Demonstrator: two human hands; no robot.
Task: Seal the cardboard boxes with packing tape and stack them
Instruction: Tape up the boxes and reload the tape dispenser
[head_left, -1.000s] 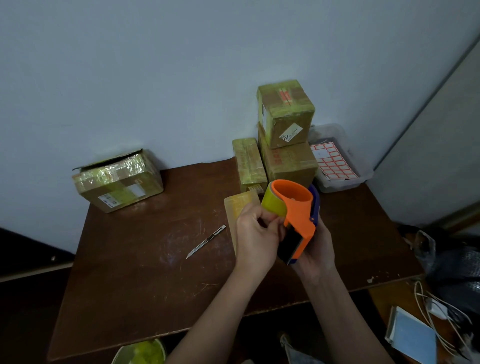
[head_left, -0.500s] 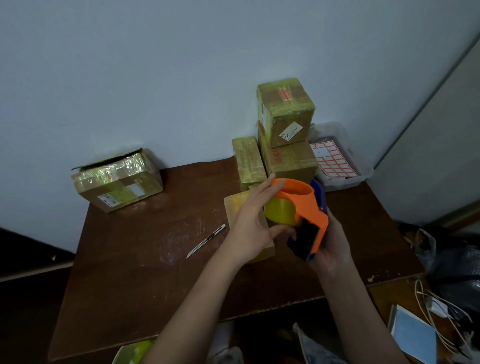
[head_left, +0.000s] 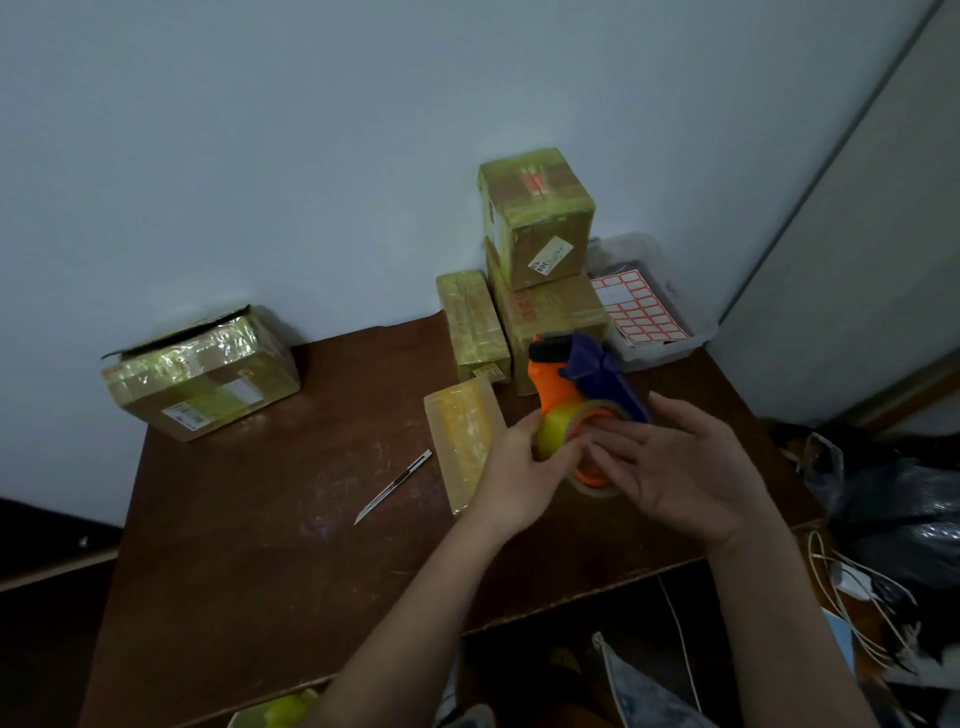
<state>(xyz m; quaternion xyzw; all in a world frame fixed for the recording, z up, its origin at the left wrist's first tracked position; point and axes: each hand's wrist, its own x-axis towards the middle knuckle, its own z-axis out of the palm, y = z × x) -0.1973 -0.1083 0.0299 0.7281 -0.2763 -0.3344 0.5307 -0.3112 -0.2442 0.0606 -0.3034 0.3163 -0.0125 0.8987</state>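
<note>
Brown table (head_left: 249, 571) bears utility knife (head_left: 393, 487), taped boxes (head_left: 537, 228), label tray (head_left: 670, 343).

Left hand (head_left: 524, 462) curled, right hand (head_left: 680, 467) spread

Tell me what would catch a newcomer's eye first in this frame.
The bright orange and blue tape dispenser at the middle of the table, gripped at its yellow roll by the left hand, with the right hand open beside it. Next, the two-high stack of taped boxes against the wall behind it. Then the larger box at the table's far left corner, its top flap not fully down.
</note>
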